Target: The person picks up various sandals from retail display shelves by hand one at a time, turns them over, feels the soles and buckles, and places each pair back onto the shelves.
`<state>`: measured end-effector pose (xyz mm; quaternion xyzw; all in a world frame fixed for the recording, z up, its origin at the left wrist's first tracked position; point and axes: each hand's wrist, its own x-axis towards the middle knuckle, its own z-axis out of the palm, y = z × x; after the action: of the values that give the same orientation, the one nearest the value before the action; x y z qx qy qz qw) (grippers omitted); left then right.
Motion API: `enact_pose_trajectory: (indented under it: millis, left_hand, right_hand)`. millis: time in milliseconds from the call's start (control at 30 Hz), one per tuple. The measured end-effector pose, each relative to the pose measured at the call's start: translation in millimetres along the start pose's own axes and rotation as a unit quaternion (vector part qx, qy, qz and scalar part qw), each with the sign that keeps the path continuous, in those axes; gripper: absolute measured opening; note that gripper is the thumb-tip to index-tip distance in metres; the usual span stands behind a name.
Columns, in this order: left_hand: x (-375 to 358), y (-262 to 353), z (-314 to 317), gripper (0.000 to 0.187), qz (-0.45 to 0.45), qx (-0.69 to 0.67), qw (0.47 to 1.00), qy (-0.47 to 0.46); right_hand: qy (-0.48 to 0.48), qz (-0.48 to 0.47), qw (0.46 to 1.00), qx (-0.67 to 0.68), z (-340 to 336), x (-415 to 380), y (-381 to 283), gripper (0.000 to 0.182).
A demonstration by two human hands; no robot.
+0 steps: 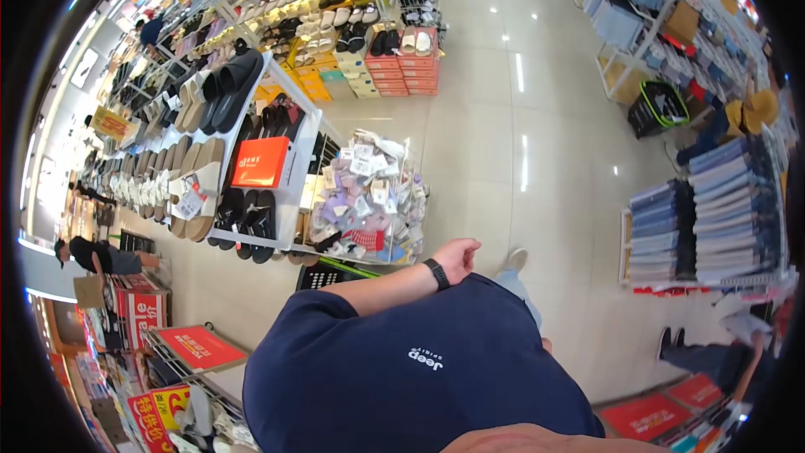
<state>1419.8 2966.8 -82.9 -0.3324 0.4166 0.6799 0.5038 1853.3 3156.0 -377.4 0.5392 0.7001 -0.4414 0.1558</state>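
Observation:
My left hand (459,258), with a dark watch on its wrist, hangs in front of the navy shirt. Its fingers are curled in, and nothing shows in them. Nearest to it stands a wire bin (408,239) heaped with packaged socks (360,193). Partly behind my left forearm is a black basket (317,275) with a green rim. Of my right hand only a small patch of skin (547,345) shows at the right edge of the shirt; its fingers are hidden.
Slippers fill a rack (289,201) at the left, with shoe boxes (411,74) behind. Folded jeans (729,210) are stacked at the right, near another green-rimmed basket (658,109). A tiled aisle (524,151) runs between. Other people stand at far left and lower right.

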Motion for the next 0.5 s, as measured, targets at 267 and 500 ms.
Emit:
enact_pose_trajectory:
  millis: [267,500]
  left_hand:
    - [22.8,58.1,145.5,0.019,0.197,-0.088,0.976,0.000]
    - [59.2,92.1,191.7,0.017,0.241,-0.183,0.953,0.014]
  right_hand:
    - [-0.108,-0.100,0.965,-0.216,-203.5,212.8,-114.9,0.018]
    - [-0.010,-0.127,0.992,-0.012,-317.4,463.1,-283.9,0.013]
